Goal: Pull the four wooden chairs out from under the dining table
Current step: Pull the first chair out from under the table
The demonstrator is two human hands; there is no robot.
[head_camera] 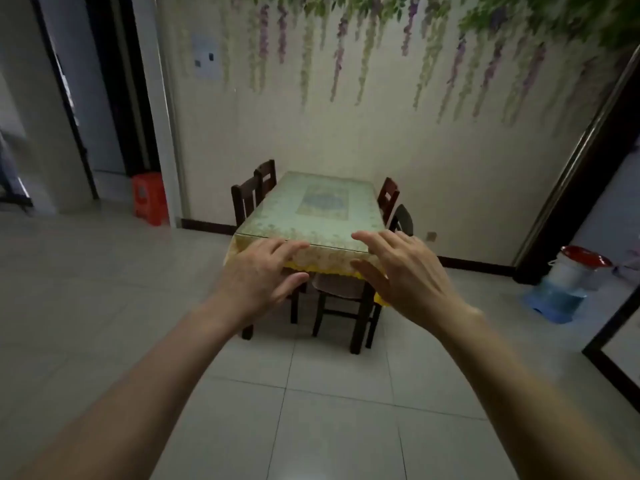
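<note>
Both hands raised, empty, before the table (pixel 322 202).
Left hand (pixel 258 275) and right hand (pixel 405 268) spread-fingered; chairs (pixel 247 199) tucked along both long edges.

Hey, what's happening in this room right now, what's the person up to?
A person stands on the tiled floor facing a dining table covered with a floral cloth, both arms stretched toward it. The left hand and right hand are open and hold nothing. Dark wooden chairs are still tucked in: two on the left side, two on the right, and a seat shows under the near end. None is pulled out yet.
</note>
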